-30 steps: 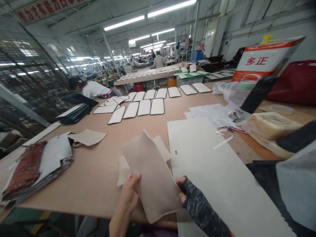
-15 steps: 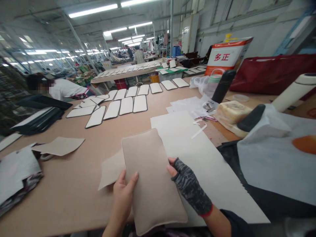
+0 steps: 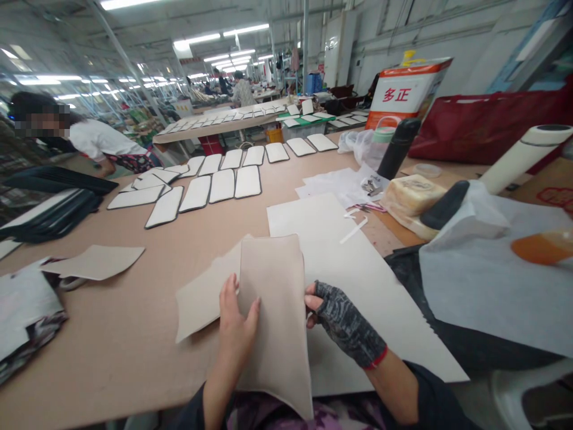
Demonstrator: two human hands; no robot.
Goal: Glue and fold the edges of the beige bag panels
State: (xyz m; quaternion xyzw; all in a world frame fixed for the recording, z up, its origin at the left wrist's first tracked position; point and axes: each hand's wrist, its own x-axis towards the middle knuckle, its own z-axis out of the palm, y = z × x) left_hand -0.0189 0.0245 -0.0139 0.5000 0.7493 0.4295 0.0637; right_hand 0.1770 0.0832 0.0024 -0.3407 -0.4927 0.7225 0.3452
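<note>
A beige rectangular panel [image 3: 277, 298] with rounded corners and a stitched-looking rim stands tilted in front of me, its lower end over the table's front edge. My left hand [image 3: 239, 328] grips its left side, thumb on the near face and fingers around the edge. My right hand [image 3: 342, 319], in a grey fingerless glove with a red cuff, pinches the panel's right edge with curled fingertips. Behind the panel, on the left, lies a thin beige sheet [image 3: 201, 301]. A large white sheet [image 3: 353, 286] is spread beneath and to the right.
Several white dark-edged panels [image 3: 221, 186] lie in rows farther back. Dark stacked pieces [image 3: 54, 215] and another beige sheet [image 3: 96, 261] are at left. On the right stand a black bottle [image 3: 400, 149], a cream thermos [image 3: 528, 156] and a can [image 3: 405, 92]. A co-worker [image 3: 107, 140] bends at far left.
The beige panel has turned more edge-on, its lower end swinging. My left fingers have shifted up along its left edge. The view has moved slightly right, and the co-worker's head has risen.
</note>
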